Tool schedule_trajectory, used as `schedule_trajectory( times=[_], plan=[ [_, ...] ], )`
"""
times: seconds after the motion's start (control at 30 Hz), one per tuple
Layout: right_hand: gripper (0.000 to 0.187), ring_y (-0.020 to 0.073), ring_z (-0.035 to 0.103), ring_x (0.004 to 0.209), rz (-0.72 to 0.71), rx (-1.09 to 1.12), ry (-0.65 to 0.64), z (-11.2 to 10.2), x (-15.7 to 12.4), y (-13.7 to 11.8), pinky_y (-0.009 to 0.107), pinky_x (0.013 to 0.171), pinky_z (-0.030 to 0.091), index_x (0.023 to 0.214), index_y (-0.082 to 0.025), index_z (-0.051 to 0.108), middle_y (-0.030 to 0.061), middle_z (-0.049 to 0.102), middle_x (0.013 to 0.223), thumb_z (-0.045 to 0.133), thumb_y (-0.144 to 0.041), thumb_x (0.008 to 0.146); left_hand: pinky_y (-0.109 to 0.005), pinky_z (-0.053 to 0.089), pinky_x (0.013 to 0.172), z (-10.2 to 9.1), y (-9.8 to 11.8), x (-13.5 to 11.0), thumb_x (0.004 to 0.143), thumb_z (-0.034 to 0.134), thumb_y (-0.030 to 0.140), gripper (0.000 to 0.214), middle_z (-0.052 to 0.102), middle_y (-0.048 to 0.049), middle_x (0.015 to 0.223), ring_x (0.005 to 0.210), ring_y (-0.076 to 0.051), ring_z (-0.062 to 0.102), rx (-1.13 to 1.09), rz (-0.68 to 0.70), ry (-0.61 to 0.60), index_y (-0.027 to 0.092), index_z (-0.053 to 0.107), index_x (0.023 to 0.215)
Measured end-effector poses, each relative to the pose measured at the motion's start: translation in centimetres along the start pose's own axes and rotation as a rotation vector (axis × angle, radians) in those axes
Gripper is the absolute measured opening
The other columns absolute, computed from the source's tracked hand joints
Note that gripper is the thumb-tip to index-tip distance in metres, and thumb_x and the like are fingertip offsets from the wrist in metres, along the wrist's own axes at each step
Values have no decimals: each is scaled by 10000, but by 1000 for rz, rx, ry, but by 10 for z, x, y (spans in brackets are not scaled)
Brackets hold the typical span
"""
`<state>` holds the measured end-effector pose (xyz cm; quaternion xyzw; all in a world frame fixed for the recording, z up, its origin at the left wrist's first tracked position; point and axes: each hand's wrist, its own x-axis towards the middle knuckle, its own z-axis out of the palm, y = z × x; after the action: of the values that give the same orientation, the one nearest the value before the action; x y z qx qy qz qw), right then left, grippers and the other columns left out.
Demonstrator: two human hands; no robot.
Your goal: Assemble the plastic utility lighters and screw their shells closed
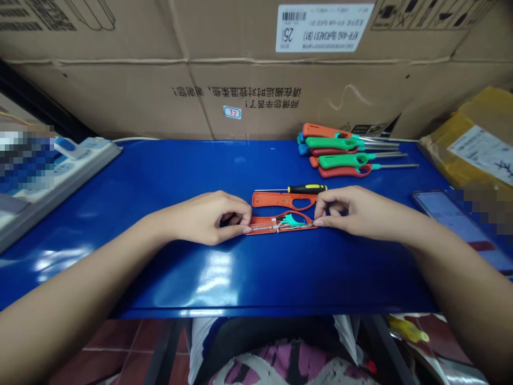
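An opened orange lighter shell half (280, 223), with a teal trigger and thin metal parts inside, lies flat on the blue table (160, 176). My left hand (212, 216) pinches its left end with curled fingers. At the shell's right end my right hand (352, 211) grips with fingertips closed on it. Just behind lies the other orange shell half (282, 200), and behind that a screwdriver with a black and yellow handle (306, 189).
A pile of several orange, green and red long-nosed lighters (340, 152) lies at the back right. A white power strip (76, 155) sits at the left, a phone (457, 222) and a yellow parcel (476, 144) at the right. Cardboard boxes (248, 69) wall the back.
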<state>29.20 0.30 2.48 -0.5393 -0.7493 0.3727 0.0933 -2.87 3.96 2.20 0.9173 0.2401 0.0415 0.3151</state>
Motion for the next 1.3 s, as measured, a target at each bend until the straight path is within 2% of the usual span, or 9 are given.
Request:
schedule_trajectory(
  times=[0.13,0.23,0.33,0.47,0.57,0.67,0.83,1.03,1.3],
  plan=[
    [231,102,424,523,-16,23,-12,-1,1,3,242,476,319,826,-188,690,-36,561,612,699,-417,794,-227,386,589,0,0,-1,928,593,200,126,600,19,743,622,-99,510,38,24,49,179,634,810],
    [251,106,452,522,-39,25,53,1,2,1,243,473,335,826,-188,697,-29,579,614,688,-439,828,-239,404,599,5,-1,1,935,614,251,119,604,9,774,632,-108,519,110,34,163,175,646,849],
    [217,104,482,546,-197,12,167,7,3,-3,245,507,372,842,-190,711,-18,606,662,680,-401,885,-256,465,686,13,-2,3,970,596,283,137,660,-30,895,770,-144,606,171,105,259,172,674,972],
    [207,164,638,861,-480,-92,224,20,3,-4,293,750,501,1107,-233,765,64,680,1050,660,-326,955,-355,511,911,22,-2,6,998,579,281,284,682,-95,1172,1047,-225,626,236,217,305,200,660,1258],
    [271,196,644,1010,-521,-203,209,29,5,0,337,848,510,1227,-287,748,78,641,1223,619,-286,989,-386,513,929,24,-2,7,996,584,259,349,663,-110,1256,1072,-241,615,262,250,309,224,640,1340],
    [303,206,654,995,-512,-179,243,34,11,2,342,832,525,1250,-254,744,82,668,1150,677,-281,956,-389,511,921,25,-2,8,999,578,230,360,665,-117,1294,1071,-240,618,274,283,304,215,641,1353],
    [173,191,682,948,-545,-93,270,38,17,3,340,846,529,1056,-198,814,82,716,1049,682,-241,954,-410,487,977,25,-2,8,1015,558,216,379,703,-85,1334,1150,-247,630,309,324,277,190,604,1390],
    [153,192,677,938,-545,-84,317,41,18,3,335,825,537,1038,-219,825,76,703,1021,732,-229,917,-415,494,970,28,-2,8,1016,546,203,368,716,-59,1335,1172,-248,651,379,360,289,190,623,1376],
    [165,181,657,879,-536,-135,323,43,17,4,330,773,525,1027,-208,823,81,666,997,680,-236,949,-426,537,964,30,-2,11,993,566,194,402,737,-78,1294,1145,-248,674,323,348,295,210,632,1390]
  ],
)
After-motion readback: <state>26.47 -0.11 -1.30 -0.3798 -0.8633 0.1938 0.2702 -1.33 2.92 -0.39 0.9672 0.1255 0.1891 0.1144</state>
